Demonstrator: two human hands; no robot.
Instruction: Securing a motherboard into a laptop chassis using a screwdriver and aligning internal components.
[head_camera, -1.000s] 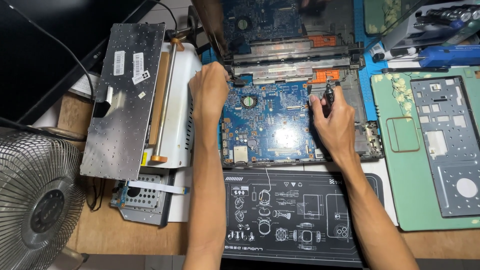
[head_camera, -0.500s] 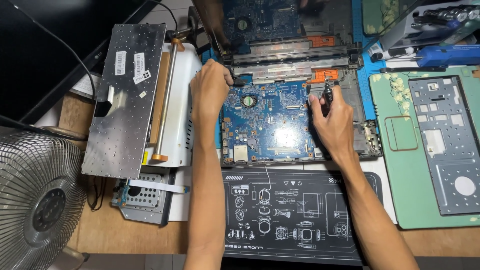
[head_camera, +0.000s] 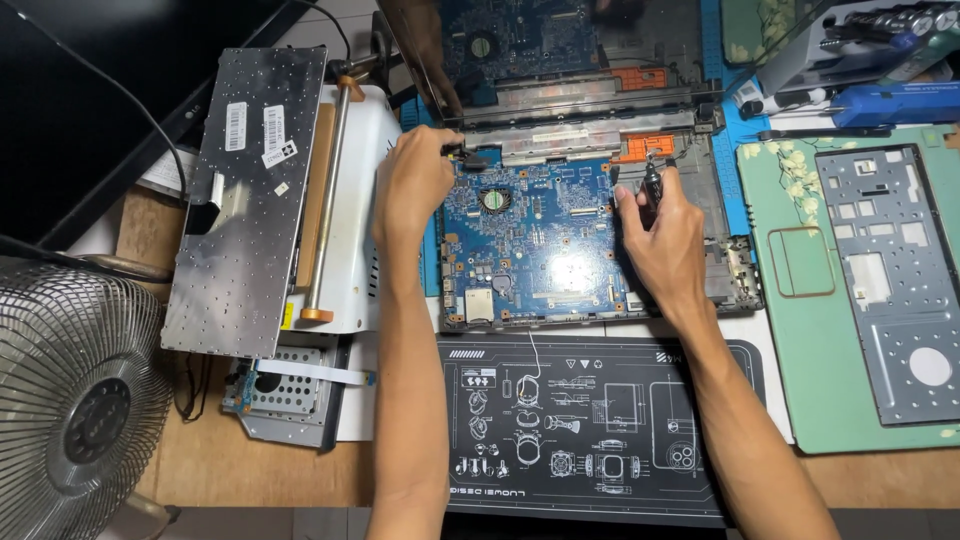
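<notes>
An opened laptop base with a blue motherboard (head_camera: 540, 240) lies in the middle of the desk. My left hand (head_camera: 412, 185) rests on the board's upper left corner, fingers curled by the hinge; whether it grips anything I cannot tell. My right hand (head_camera: 665, 240) is closed around a small black screwdriver (head_camera: 651, 182), held upright at the board's upper right edge next to an orange part (head_camera: 650, 148). The laptop's dark screen (head_camera: 560, 40) stands open behind the board.
An upturned keyboard (head_camera: 245, 200) lies at left on a white device (head_camera: 360, 200), a drive caddy (head_camera: 290, 390) below it. A fan (head_camera: 70, 400) stands at bottom left. A black printed mat (head_camera: 590, 420) lies in front. A palm-rest frame (head_camera: 890, 280) sits on a green mat (head_camera: 800, 340) at right.
</notes>
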